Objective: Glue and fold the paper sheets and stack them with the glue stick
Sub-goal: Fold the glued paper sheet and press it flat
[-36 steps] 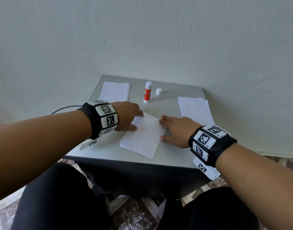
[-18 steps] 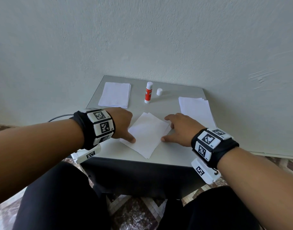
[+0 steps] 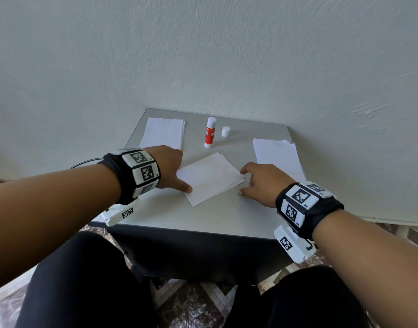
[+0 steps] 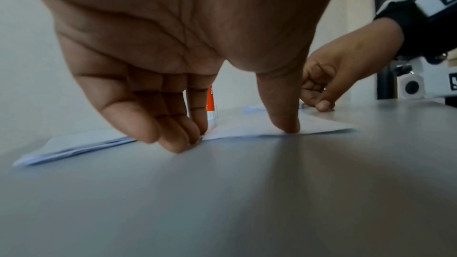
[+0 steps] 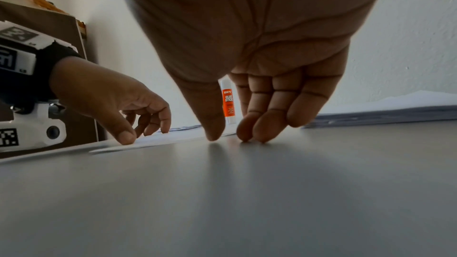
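A folded white sheet (image 3: pixel 210 178) lies askew in the middle of the grey table (image 3: pixel 227 214). My left hand (image 3: pixel 177 171) presses its left edge, thumb (image 4: pixel 287 124) and fingertips (image 4: pixel 178 140) both down on the paper (image 4: pixel 247 126). My right hand (image 3: pixel 248 183) is just off the sheet's right corner, with thumb (image 5: pixel 212 130) and fingertips (image 5: pixel 257 132) resting on the bare table and holding nothing. The orange and white glue stick (image 3: pixel 210 132) stands uncapped behind the sheet, also in the right wrist view (image 5: pixel 228 103). Its white cap (image 3: pixel 225 131) stands beside it.
A pile of folded white sheets (image 3: pixel 163 132) lies at the table's back left. A stack of flat sheets (image 3: pixel 276 157) lies at the right, near the edge. The wall rises straight behind the table. A black cable (image 3: pixel 85 162) hangs off the left side.
Both hands have slid outward across the folded sheet. The right hand has come off its right edge onto the table. The left hand has drawn back to the left edge.
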